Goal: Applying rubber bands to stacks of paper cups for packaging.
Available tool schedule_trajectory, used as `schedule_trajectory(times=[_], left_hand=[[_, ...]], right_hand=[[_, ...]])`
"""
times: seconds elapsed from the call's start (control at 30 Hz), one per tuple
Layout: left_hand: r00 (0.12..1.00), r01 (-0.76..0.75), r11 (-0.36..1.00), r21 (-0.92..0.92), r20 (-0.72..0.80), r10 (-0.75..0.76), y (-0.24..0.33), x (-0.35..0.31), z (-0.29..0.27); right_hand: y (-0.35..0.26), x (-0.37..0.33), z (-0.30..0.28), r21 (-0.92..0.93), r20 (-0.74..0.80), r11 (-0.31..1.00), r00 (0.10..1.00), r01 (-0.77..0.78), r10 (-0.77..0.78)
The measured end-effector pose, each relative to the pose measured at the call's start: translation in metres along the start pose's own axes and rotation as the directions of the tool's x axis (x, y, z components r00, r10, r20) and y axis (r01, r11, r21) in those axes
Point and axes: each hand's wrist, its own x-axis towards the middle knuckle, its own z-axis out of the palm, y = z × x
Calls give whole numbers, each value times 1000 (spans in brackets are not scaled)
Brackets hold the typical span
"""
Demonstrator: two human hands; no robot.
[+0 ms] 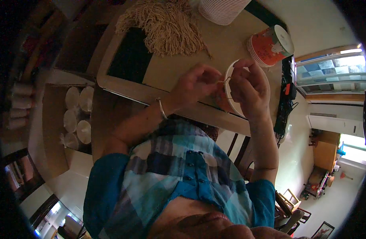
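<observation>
A short piece of pale string (226,81) is stretched between my two hands over a paper bucket with a white rim (236,106) and an orange side. My left hand (199,81), with a bracelet at its wrist, pinches one end between thumb and forefinger. The string's other end is in the closed fingertips of my right hand (248,84), which covers part of the bucket. At the bucket's wall a thin strand also shows, below the right fingers. A large heap of loose beige strings (167,30) lies on the table beyond my left hand.
A stack of orange printed paper buckets (270,46) stands at the far right, near a stack of white buckets (222,10). Along the table's right edge runs a black strip with cables (284,95). On the left, below the table, an open cardboard box (55,131) holds several white round-topped stacks.
</observation>
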Motion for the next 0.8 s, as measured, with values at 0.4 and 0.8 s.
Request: schedule_trajectory(times=[0.4,0.8], left_hand=[[999,-34,956,290,33,26,0,3,5],[997,69,950,304,4,-73,-3,4,12]], right_hand=[[-2,-1,1,5,13,1000,1000,-23,23],[2,-5,-2,32,-33,999,999,27,-26]])
